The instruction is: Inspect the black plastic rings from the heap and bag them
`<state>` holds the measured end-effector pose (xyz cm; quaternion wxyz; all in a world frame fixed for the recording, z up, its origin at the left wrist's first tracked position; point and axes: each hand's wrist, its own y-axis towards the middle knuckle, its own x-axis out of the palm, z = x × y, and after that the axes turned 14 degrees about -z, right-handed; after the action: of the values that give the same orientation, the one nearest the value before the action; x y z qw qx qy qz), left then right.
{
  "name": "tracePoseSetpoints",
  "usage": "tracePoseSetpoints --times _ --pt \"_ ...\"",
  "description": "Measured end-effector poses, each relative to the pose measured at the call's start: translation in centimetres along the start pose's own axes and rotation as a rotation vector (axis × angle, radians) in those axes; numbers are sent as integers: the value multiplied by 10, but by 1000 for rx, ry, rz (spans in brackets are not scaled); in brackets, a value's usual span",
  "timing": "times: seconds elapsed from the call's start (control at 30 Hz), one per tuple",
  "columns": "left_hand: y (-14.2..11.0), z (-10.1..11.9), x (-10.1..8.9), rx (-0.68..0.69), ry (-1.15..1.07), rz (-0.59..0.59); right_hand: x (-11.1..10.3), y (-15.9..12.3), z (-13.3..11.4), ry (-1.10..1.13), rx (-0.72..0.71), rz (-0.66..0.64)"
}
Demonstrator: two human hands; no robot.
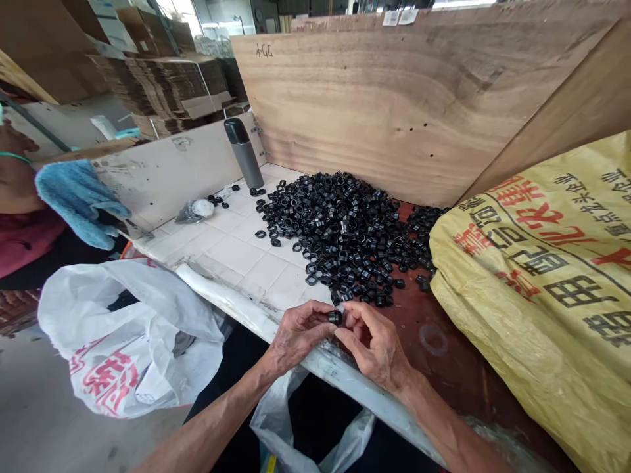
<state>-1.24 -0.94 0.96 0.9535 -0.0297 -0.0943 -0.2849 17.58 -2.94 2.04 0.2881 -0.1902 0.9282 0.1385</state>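
Bottom center, my left hand and right hand pinch one black ring — a big heap remains.

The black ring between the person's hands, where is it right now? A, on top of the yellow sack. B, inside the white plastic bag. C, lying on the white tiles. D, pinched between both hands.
D. The black ring is pinched between the fingertips of the left hand and the right hand, apart from the heap of black rings.
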Motion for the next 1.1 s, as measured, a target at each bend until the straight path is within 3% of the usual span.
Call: tracePoseSetpoints --times 0.2,0.33,0.5,0.57,0.7,0.8,0.87,0.9,0.97,1.03,1.1 --pt "-1 -1 -1 7 129 -66 6 1 1 24 15 28" --pt "-9 -8 2 107 414 8 12 0 -1 35 47 77" --pt "-29 -20 13 286 718 56 15 -2 -6 257 188 -72" --pt "-35 -20 16 253 701 113 16 -4 -10 328 196 -123" --pt "-45 -6 15 145 619 212 14 -9 -19 260 65 -128" --pt "-54 14 14 72 713 41 3 -8 -17 156 64 -93" --pt "-57 26 13 1 772 -97 -4 -6 -9 39 85 18" --pt "-55 29 13 -28 795 -124 -6 -4 -3 -36 88 79" --pt "-41 30 12 -37 836 -54 -8 -1 9 -158 62 117" --pt "-19 22 10 9 868 89 -5 1 20 -221 16 75" --pt "6 10 5 53 926 130 -1 2 28 -249 -8 18"
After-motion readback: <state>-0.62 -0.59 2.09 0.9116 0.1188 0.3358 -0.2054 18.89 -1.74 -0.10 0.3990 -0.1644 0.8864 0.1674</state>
